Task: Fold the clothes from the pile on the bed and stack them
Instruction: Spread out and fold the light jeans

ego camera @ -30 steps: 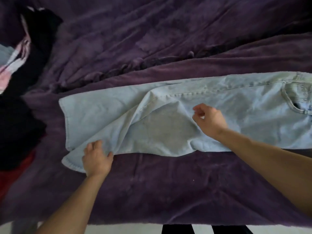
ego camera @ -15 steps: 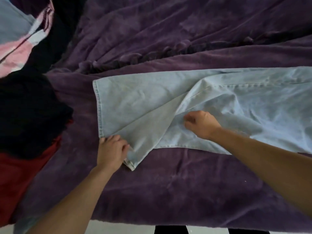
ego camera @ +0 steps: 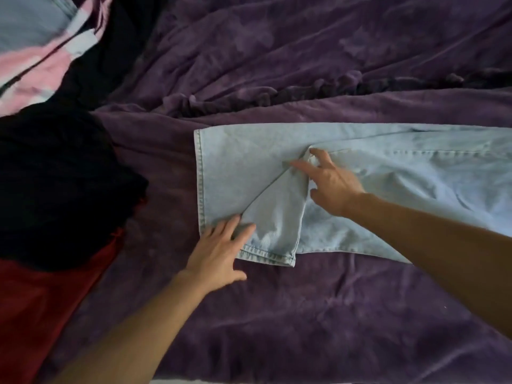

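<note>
The jeans [ego camera: 388,189] lay spread on the bed [ego camera: 304,314], right of the pile [ego camera: 55,176]. The left hand [ego camera: 219,253] pinned the hem flat-fingered. The right hand [ego camera: 332,187], fingers splayed, pressed the crease, probably to flatten the twisted leg.

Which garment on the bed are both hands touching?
The light blue jeans, spread flat; the black garment, red garment and pink-striped garment lie at the left, untouched.

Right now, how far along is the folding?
Early. Done: the jeans lie spread lengthwise on the blanket; no folded stack shows. In hand: the left hand presses the near leg's hem flat while the right hand touches the twisted crease higher up. Left: square the legs, fold the jeans, then work through the pile of black, red and pink clothes at the left.
</note>
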Tool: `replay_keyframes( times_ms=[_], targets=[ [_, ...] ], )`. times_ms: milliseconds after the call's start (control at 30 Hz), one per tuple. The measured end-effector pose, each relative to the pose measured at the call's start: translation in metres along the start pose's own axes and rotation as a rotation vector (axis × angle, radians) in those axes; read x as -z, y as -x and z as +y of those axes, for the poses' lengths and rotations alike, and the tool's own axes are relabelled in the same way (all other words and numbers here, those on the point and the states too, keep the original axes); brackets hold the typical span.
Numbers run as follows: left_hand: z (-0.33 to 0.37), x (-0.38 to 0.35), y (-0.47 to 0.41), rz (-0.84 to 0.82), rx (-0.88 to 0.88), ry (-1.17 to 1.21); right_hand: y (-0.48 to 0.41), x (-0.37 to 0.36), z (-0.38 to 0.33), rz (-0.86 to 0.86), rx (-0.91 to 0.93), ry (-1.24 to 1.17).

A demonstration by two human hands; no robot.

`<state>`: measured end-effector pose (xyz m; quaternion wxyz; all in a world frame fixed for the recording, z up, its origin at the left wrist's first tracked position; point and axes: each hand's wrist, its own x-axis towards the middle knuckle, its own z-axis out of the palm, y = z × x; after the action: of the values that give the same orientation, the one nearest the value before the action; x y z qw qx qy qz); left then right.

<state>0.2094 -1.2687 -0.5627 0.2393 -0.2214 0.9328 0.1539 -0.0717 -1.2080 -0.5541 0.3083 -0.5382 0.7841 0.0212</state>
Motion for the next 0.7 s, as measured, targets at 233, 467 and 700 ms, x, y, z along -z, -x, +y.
replay_keyframes(
  times_ms=[233,467,700],
  targets=[
    [-0.036,0.019,-0.027,0.445,0.504,1.218,-0.041,0.014,-0.022,0.294,-0.25,-0.348],
    [-0.075,0.028,-0.066,0.408,0.968,1.136,-0.045,0.04,-0.044,0.407,-0.15,-0.341],
    [-0.06,0.017,-0.077,0.495,0.98,1.213,0.016,-0.041,-0.009,0.13,-0.211,0.041]
  ],
)
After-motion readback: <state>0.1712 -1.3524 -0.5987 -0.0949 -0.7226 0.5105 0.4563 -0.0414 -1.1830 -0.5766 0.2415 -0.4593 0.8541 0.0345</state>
